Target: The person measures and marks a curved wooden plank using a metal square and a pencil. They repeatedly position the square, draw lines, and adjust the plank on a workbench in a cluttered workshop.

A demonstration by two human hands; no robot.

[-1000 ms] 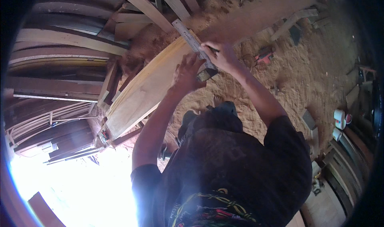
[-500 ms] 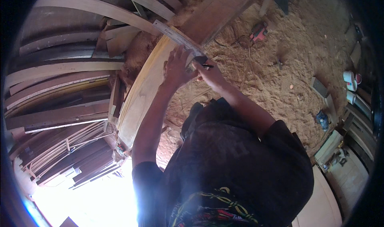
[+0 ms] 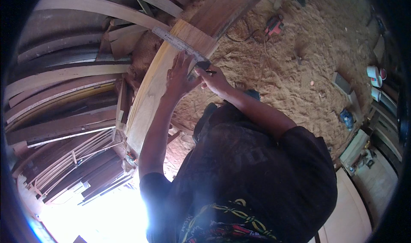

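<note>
Sawdust is covering the ground across the middle and right of the view, and long timber boards are lying stacked along the left. A wide wooden plank is stretching diagonally in front of the person, showing pale near the hands; darker brown wood is continuing beyond it, though I cannot tell whether it is the same piece. A pale flat panel is lying at the lower right. A try square is resting on the plank, its metal blade running across the pale face and its dark stock sitting at the edge nearer the person. The left hand is pressing there with fingers spread apart, fingertips reaching the blade and thumb beside the stock. The right hand is closing around a dark pen, holding it just beside the stock. A red power tool is sitting on the sawdust well apart, and white tubs are standing at the far right. The slim pen is jutting from the right fingers.
</note>
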